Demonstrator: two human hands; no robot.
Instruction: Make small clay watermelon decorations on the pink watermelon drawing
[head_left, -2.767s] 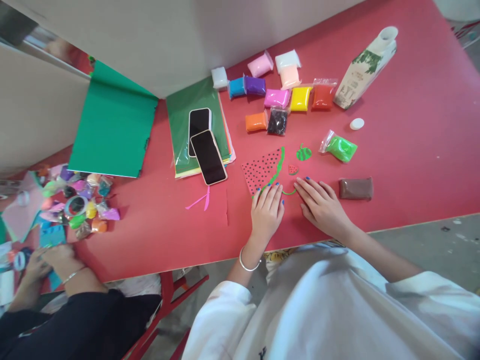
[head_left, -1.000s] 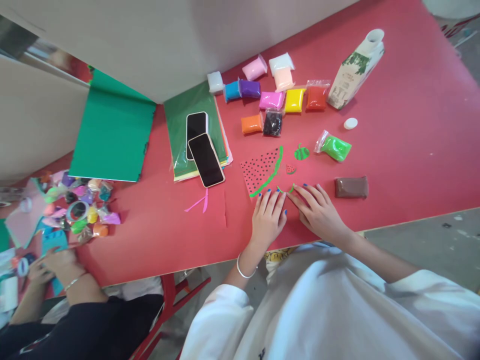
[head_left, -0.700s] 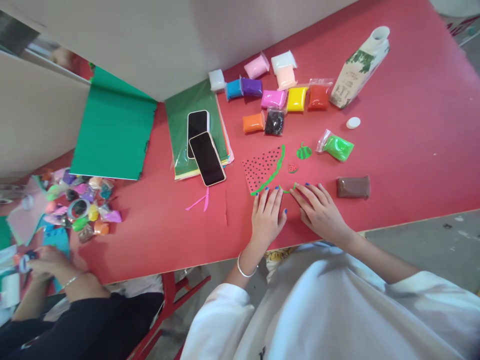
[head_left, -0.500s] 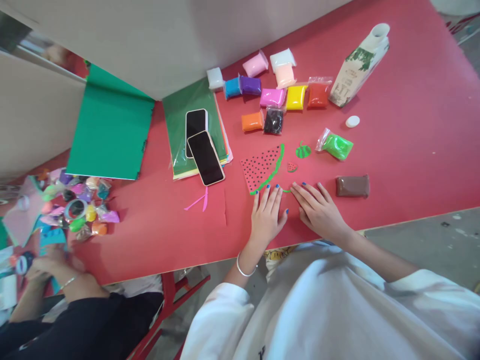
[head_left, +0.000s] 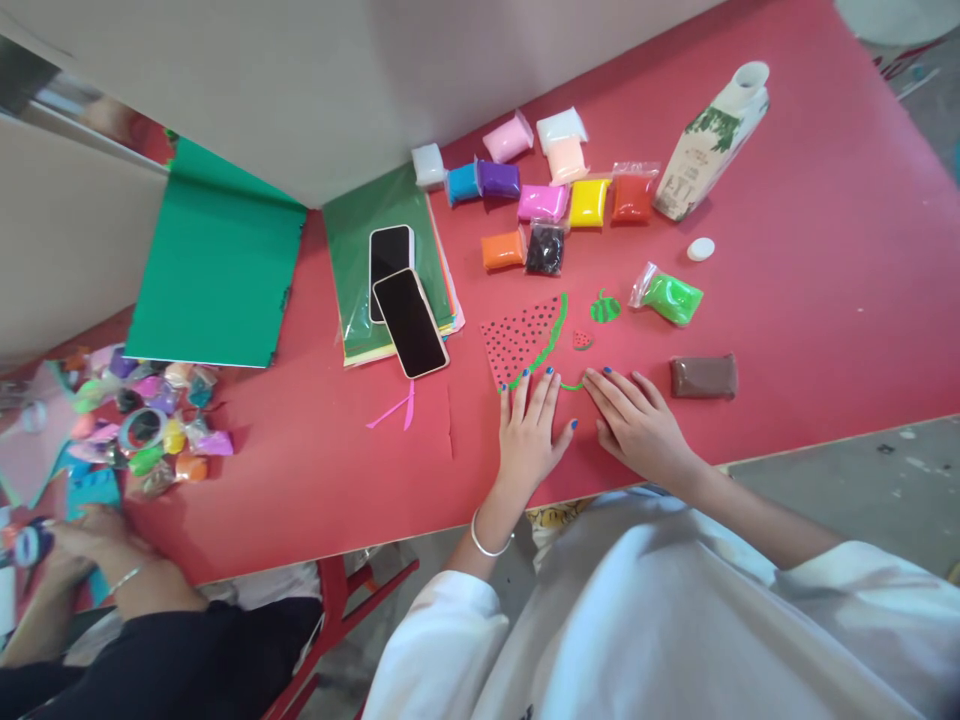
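Flat on the red tabletop, my left hand [head_left: 531, 425] has its fingers stretched out, the tips near the lower edge of a watermelon slice [head_left: 523, 338] with black seeds and a green rind. My right hand [head_left: 634, 415] lies palm down with fingers extended. Between the two hands' fingertips shows a thin green clay strand [head_left: 571, 386]; its ends are hidden under the fingers. Just beyond are a tiny watermelon slice [head_left: 583, 340] and a small striped green melon [head_left: 605, 307]. To the right lie a packet of green clay [head_left: 673, 298] and a brown clay packet [head_left: 703, 377].
Several coloured clay packets [head_left: 544, 203] lie at the back beside a carton [head_left: 712, 145] and a white cap [head_left: 700, 249]. Two phones [head_left: 412, 325] rest on a green paper stack [head_left: 352, 290]. Pink strips [head_left: 409, 408] lie nearby. A co-worker's hands [head_left: 94, 540] are at far left.
My left fingers have shifted slightly left, and more of the green strand shows between my hands. The camera view has moved a little. The co-worker's hands have moved slightly.
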